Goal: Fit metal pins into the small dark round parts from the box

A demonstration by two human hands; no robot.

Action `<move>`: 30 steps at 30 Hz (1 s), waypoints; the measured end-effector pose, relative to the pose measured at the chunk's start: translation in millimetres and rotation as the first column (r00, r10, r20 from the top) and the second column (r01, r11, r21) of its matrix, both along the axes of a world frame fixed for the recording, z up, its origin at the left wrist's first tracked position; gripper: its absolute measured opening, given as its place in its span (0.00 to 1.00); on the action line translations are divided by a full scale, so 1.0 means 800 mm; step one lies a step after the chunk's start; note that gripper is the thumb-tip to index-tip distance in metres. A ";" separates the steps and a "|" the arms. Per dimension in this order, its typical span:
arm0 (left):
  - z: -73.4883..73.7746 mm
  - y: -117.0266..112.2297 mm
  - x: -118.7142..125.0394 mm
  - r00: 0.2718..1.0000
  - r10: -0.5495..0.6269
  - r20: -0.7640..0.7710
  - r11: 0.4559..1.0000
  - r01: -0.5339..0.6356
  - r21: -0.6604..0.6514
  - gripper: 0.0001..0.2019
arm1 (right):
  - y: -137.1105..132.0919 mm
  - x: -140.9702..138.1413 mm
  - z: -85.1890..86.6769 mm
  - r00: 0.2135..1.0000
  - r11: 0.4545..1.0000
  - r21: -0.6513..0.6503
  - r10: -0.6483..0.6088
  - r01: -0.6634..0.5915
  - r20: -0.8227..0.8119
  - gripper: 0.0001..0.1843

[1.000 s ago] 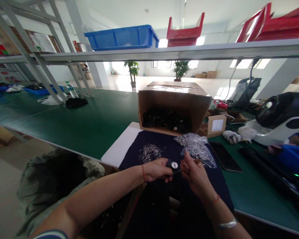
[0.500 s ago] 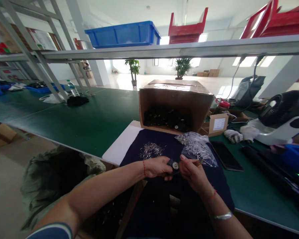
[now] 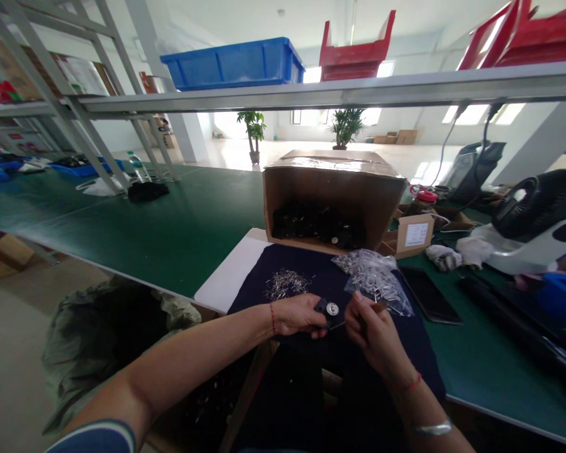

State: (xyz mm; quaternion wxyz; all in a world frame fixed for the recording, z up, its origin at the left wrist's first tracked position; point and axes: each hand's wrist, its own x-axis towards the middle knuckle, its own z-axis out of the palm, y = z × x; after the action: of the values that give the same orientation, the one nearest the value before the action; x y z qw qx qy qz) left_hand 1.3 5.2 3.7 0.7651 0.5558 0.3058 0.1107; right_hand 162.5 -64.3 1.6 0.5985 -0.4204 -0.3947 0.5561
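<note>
My left hand [image 3: 306, 316] pinches a small black part with a round silver disc [image 3: 332, 309] on its face. To its right, my right hand [image 3: 368, 319] is closed, with a little gap between it and the part. A thin dark rod [image 3: 338, 325] juts from its fingers toward the part; the rest of the rod is hidden by the hand. Beyond the left hand lies a loose pile of small silver pins [image 3: 287, 284] on a dark cloth [image 3: 318, 270]. A clear plastic bag [image 3: 372, 277] of similar pins rests behind the right hand.
An open cardboard box [image 3: 334, 189] holding black parts stands behind the cloth. Right of it are a black tablet [image 3: 429, 294], a small carton [image 3: 414, 234] and a fan [image 3: 538, 220]. A shelf [image 3: 349, 94] crosses above the green table [image 3: 207, 207]. A fabric sack [image 3: 89, 352] hangs at left.
My right hand has drawn slightly right and away from the black part, so the thin rod shows more clearly. My left hand keeps its hold in nearly the same place.
</note>
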 end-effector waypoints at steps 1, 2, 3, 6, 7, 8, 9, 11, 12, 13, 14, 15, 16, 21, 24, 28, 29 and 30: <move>0.000 -0.001 0.000 1.000 0.004 -0.002 1.000 -0.004 0.007 0.08 | 0.000 -0.002 0.001 1.000 1.000 -0.012 -0.008 0.008 0.012 0.29; 0.000 -0.002 0.001 1.000 0.009 -0.004 1.000 -0.009 0.015 0.07 | 0.001 -0.005 0.001 0.999 0.999 -0.023 -0.027 0.028 0.023 0.29; 0.000 -0.003 0.001 1.000 0.013 -0.006 1.000 -0.013 0.024 0.07 | 0.002 -0.007 0.001 0.998 0.998 -0.032 -0.056 0.057 0.034 0.30; 0.000 -0.006 0.003 1.000 0.024 -0.012 0.998 -0.024 0.053 0.08 | 0.006 -0.011 -0.001 0.987 0.987 -0.055 -0.151 0.154 0.062 0.32; 0.001 -0.007 0.003 1.000 0.027 -0.012 0.998 -0.026 0.060 0.08 | 0.007 -0.012 -0.003 0.982 0.982 -0.065 -0.173 0.178 0.077 0.33; 0.001 -0.007 0.004 1.000 0.029 -0.010 0.997 -0.028 0.067 0.09 | 0.008 -0.012 -0.003 0.978 0.978 -0.076 -0.188 0.195 0.094 0.33; 0.001 -0.008 0.004 0.999 0.031 -0.007 0.997 -0.031 0.073 0.10 | 0.008 -0.013 -0.003 0.973 0.974 -0.088 -0.201 0.211 0.112 0.33; 0.002 -0.009 0.004 1.000 0.029 0.000 0.996 -0.029 0.082 0.11 | 0.007 -0.013 -0.002 0.961 0.962 -0.107 -0.234 0.250 0.147 0.34; 0.003 -0.010 0.004 1.000 0.024 0.003 0.996 -0.024 0.086 0.11 | 0.007 -0.014 -0.001 0.953 0.955 -0.112 -0.254 0.273 0.162 0.34; 0.003 -0.010 0.004 1.000 0.017 0.006 0.996 -0.018 0.089 0.10 | 0.006 -0.015 0.000 0.945 0.948 -0.110 -0.276 0.297 0.176 0.35; 0.003 -0.010 0.004 1.000 0.011 0.009 0.996 -0.011 0.092 0.10 | 0.006 -0.016 0.001 0.936 0.941 -0.107 -0.297 0.320 0.187 0.35; 0.003 -0.011 0.004 1.000 0.006 0.010 0.995 -0.007 0.096 0.10 | 0.006 -0.017 0.002 0.930 0.936 -0.104 -0.314 0.337 0.193 0.35; 0.003 -0.011 0.003 1.000 0.004 0.010 0.995 -0.005 0.099 0.10 | 0.007 -0.018 0.002 0.925 0.931 -0.103 -0.327 0.351 0.194 0.36; 0.001 -0.011 0.004 1.000 0.008 0.006 0.993 -0.008 0.114 0.11 | 0.011 -0.022 0.001 0.927 0.928 -0.108 -0.339 0.358 0.162 0.36; 0.002 -0.012 0.006 1.000 0.001 0.005 0.994 -0.001 0.111 0.10 | 0.009 -0.024 0.002 0.933 0.930 -0.118 -0.330 0.347 0.143 0.36; 0.006 -0.012 0.008 1.000 -0.022 -0.004 0.995 0.023 0.096 0.10 | 0.003 -0.027 0.004 0.928 0.919 -0.138 -0.355 0.368 0.112 0.35; 0.007 -0.012 0.008 1.000 -0.028 -0.010 0.995 0.029 0.092 0.10 | 0.002 -0.029 0.003 0.923 0.913 -0.139 -0.371 0.383 0.104 0.35; 0.007 -0.011 0.008 0.999 -0.035 -0.019 0.995 0.036 0.089 0.10 | 0.000 -0.031 0.001 0.916 0.906 -0.136 -0.390 0.400 0.097 0.35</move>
State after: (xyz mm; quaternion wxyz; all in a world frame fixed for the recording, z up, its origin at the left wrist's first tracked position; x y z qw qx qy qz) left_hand 7.6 -3.4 9.2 0.7386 0.5957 0.2974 0.1058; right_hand 137.9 -64.0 2.3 0.6510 -0.5548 -0.2775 0.4375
